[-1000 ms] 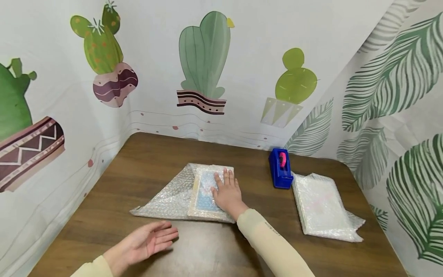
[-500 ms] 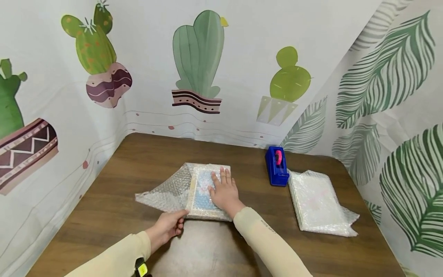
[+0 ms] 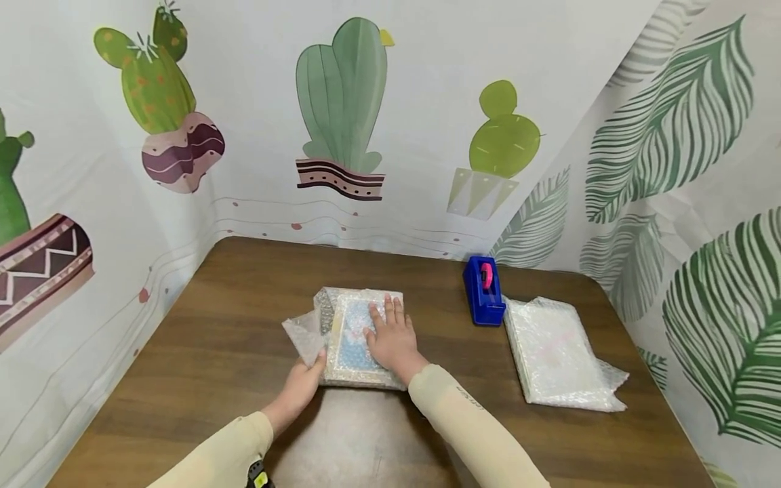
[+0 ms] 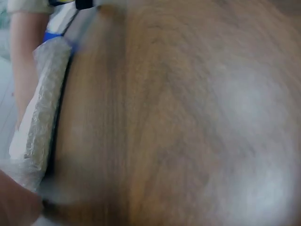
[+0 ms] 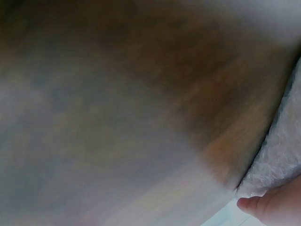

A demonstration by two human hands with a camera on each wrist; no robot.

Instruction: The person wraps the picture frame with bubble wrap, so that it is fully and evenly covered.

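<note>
A picture frame point(image 3: 356, 371) with a blue picture lies on the table, covered by clear bubble wrap point(image 3: 393, 385). My right hand point(image 3: 393, 344) rests on its top with the fingers spread out flat. At the frame's left side my left hand point(image 3: 297, 388) pinches the loose flap point(image 3: 305, 335) of the wrap, which is lifted and folded toward the frame. The left wrist view has the wrapped frame's edge point(image 4: 49, 101) at the far left, and part of my left hand point(image 4: 16, 202) in the lower corner. In the right wrist view my right hand point(image 5: 277, 205) touches the wrap point(image 5: 282, 150).
A blue tape dispenser point(image 3: 485, 301) with a pink core stands behind and to the right. Beside it lies another flat bubble-wrapped package point(image 3: 552, 356), a wrap corner sticking out. The brown wooden table point(image 3: 232, 305) meets a printed cactus backdrop point(image 3: 421, 135) at the back.
My left hand has gone from hovering open in front to pinching the wrap's left flap, raising it and bringing it toward the frame. The right hand has stayed on the frame.
</note>
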